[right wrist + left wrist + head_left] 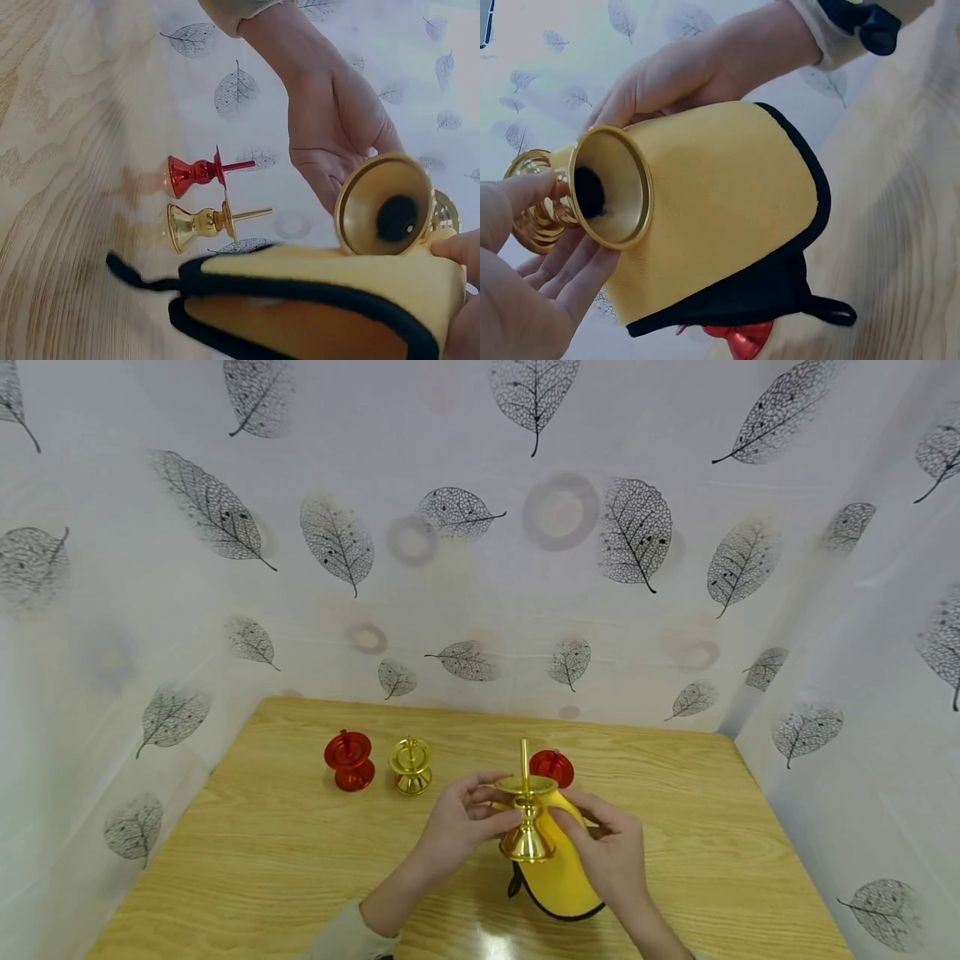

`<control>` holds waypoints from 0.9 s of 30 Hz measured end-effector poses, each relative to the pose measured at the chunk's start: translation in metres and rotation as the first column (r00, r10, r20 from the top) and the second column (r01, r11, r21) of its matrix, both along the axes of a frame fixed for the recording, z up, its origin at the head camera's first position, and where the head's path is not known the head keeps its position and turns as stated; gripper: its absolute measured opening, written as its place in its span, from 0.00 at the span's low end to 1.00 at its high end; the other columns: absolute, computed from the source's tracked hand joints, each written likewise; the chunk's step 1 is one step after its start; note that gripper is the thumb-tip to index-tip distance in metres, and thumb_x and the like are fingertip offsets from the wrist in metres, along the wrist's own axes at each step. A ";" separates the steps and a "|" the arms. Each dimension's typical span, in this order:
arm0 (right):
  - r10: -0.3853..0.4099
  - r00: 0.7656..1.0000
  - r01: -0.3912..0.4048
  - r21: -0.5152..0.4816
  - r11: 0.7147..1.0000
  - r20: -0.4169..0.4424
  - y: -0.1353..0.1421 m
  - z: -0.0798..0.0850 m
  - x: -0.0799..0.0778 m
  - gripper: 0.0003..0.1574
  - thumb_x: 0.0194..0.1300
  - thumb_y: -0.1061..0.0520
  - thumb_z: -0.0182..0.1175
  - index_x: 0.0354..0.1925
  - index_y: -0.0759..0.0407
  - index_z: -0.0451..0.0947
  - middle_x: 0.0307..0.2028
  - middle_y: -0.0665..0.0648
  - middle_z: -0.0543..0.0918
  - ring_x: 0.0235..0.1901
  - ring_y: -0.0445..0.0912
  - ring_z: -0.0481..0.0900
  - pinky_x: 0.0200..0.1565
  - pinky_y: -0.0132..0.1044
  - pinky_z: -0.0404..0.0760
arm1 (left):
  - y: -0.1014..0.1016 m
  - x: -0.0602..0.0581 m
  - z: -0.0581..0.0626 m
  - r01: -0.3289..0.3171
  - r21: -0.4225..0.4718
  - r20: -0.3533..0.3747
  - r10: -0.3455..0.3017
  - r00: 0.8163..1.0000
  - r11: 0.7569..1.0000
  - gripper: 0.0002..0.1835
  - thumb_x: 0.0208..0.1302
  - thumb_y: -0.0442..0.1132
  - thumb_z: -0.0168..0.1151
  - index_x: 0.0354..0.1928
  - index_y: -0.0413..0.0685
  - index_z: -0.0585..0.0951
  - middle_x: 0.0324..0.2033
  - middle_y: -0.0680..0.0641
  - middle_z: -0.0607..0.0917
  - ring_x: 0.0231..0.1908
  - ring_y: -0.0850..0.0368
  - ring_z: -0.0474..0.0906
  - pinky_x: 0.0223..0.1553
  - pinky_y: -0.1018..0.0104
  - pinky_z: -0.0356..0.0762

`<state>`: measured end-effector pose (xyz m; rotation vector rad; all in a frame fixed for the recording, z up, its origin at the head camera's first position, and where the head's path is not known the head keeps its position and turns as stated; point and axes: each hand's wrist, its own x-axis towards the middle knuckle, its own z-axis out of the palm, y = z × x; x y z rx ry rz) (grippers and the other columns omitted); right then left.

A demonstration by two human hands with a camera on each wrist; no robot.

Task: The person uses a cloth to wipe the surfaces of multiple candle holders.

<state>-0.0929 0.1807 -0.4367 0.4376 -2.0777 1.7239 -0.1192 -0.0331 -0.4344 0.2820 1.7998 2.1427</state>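
Note:
A shiny gold candle holder (pixel 527 839), upright with its stem on top, is gripped by my left hand (pixel 468 822) between thumb and fingers. In the left wrist view its hollow base shows a dark spot inside. Directly behind it is a yellow mitt (pixel 566 881) with black edging and a hanging loop (pixel 829 309). My right hand (pixel 611 852) pinches the mitt near its narrow upper end, thumb in front, close beside the candle holder. The mitt's open end (pixel 300 322) gapes in the right wrist view. Part of the right hand's fingers is hidden behind the mitt.
On the wooden table (pixel 300 877), a red candle holder (pixel 350 762) and another gold candle holder (pixel 411 767) stand at the back left. A second red candle holder (pixel 552 767) stands behind my hands, partly covered. Leaf-patterned white sheeting (pixel 480 593) surrounds the table's back and sides.

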 end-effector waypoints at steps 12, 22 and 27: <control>-0.048 0.968 0.096 0.188 0.977 -0.247 -0.006 -0.002 0.004 0.20 0.55 0.76 0.73 0.46 0.63 0.91 0.41 0.61 0.94 0.41 0.25 0.85 0.22 0.19 0.73 | 0.006 0.002 0.001 -0.149 -0.165 -0.137 0.127 0.982 0.975 0.35 0.63 0.43 0.77 0.68 0.37 0.75 0.52 0.36 0.89 0.40 0.56 0.87 0.38 0.69 0.88; 0.078 0.986 -0.080 -0.008 0.997 -0.147 0.006 -0.003 0.000 0.21 0.56 0.82 0.67 0.47 0.70 0.88 0.48 0.36 0.91 0.39 0.28 0.89 0.25 0.20 0.81 | 0.002 0.001 0.006 -0.077 -0.044 -0.025 0.076 0.997 0.996 0.29 0.69 0.39 0.71 0.69 0.39 0.74 0.54 0.36 0.87 0.44 0.59 0.86 0.50 0.66 0.88; 0.185 0.968 -0.204 -0.105 0.973 -0.168 0.009 -0.004 -0.001 0.22 0.59 0.83 0.64 0.50 0.73 0.86 0.50 0.43 0.92 0.44 0.34 0.91 0.33 0.23 0.87 | 0.001 -0.001 0.002 0.011 0.043 0.050 -0.013 0.999 0.999 0.30 0.71 0.37 0.69 0.71 0.38 0.73 0.53 0.40 0.86 0.45 0.59 0.87 0.53 0.60 0.89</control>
